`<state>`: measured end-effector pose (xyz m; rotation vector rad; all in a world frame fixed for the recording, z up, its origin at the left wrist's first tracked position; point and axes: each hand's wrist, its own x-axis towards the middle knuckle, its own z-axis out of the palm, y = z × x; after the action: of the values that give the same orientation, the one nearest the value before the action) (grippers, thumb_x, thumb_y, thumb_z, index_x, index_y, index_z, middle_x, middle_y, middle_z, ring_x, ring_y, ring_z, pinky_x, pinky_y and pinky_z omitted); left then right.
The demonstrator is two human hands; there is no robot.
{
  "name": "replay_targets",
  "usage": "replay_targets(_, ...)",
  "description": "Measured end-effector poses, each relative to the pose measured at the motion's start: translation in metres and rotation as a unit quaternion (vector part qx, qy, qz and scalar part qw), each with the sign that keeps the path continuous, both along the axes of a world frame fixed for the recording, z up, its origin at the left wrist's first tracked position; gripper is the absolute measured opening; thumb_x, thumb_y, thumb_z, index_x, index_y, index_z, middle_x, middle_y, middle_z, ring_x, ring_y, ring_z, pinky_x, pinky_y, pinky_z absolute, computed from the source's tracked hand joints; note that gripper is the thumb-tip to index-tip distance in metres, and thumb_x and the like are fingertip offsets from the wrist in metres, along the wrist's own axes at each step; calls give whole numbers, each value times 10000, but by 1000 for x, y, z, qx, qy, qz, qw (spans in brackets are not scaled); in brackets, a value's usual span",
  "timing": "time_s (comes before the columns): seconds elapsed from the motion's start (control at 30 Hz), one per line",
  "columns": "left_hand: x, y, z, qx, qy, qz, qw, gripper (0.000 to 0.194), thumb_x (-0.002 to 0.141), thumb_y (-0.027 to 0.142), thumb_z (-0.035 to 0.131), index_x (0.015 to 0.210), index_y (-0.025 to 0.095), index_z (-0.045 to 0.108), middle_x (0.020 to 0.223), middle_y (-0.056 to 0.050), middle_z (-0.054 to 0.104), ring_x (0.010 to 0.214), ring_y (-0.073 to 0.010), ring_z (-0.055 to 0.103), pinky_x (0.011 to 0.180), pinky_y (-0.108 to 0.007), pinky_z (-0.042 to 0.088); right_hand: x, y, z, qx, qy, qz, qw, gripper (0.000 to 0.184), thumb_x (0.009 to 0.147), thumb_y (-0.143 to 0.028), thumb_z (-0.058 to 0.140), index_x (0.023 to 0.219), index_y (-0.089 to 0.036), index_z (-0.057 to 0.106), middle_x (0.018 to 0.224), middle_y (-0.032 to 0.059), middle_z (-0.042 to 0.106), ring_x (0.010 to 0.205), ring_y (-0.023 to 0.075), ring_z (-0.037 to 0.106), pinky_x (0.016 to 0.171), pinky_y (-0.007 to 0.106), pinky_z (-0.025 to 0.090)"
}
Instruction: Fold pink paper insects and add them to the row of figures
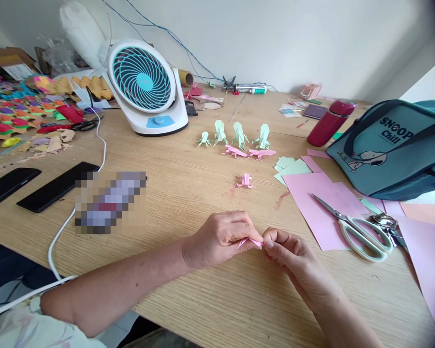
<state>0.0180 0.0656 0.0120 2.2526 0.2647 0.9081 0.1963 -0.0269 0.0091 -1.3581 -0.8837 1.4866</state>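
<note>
Just above the wooden table, my left hand (226, 237) is closed around a small folded pink paper piece (251, 243), mostly hidden by the fingers. My right hand (288, 253) meets it from the right, thumb and forefinger pinching the paper's tip. Beyond the hands stands a small pink origami figure (245, 181). Farther back are two longer pink origami figures (263, 153) and a row of several pale green origami figures (239, 135).
Scissors (358, 232) lie on pink paper sheets (308, 205) at right, near a teal bag (380, 150) and a red flask (329, 123). A fan (145, 82) stands at back left. Phones (58, 186) and a white cable (54, 246) lie at left.
</note>
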Motion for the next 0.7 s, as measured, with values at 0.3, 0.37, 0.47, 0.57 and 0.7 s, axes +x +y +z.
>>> replay_targets(0.3, 2, -3, 0, -84, -3, -12, 996, 111, 900, 187, 641, 882, 115, 723, 791, -67, 677, 709, -107, 605, 634, -206, 482, 7, -2, -7, -25, 93, 35, 995, 353, 784, -499, 747, 694, -182, 620, 628, -21, 491, 606, 106, 335, 554, 241, 245)
replay_targets(0.37, 3, -3, 0, -107, -16, -11, 994, 100, 879, 182, 667, 853, 104, 723, 777, -71, 678, 707, -113, 611, 636, -213, 488, 7, -2, -9, -31, 115, 42, 992, 338, 789, -479, 753, 703, -179, 624, 637, -17, 505, 622, 104, 363, 568, 232, 265)
replay_targets(0.47, 5, -5, -1, -154, -36, -5, 987, 84, 839, 180, 714, 822, 98, 722, 752, -67, 675, 703, -119, 618, 638, -219, 497, 7, -2, -10, -37, 140, 45, 988, 310, 790, -453, 766, 735, -178, 634, 663, -15, 521, 646, 100, 402, 595, 220, 297)
replay_targets(0.57, 6, -7, -2, -209, -37, 3, 977, 89, 812, 182, 742, 816, 96, 720, 754, -65, 675, 704, -123, 627, 631, -220, 504, 6, -2, -9, -39, 152, 41, 987, 293, 788, -441, 775, 763, -183, 639, 673, -17, 530, 649, 97, 413, 595, 215, 302)
replay_targets(0.7, 6, -7, -2, -263, -34, -7, 964, 84, 806, 175, 744, 825, 99, 715, 798, -71, 680, 753, -136, 643, 650, -231, 528, 7, -3, -8, -40, 139, 31, 989, 293, 786, -442, 777, 764, -181, 645, 657, -17, 530, 637, 96, 396, 572, 214, 271)
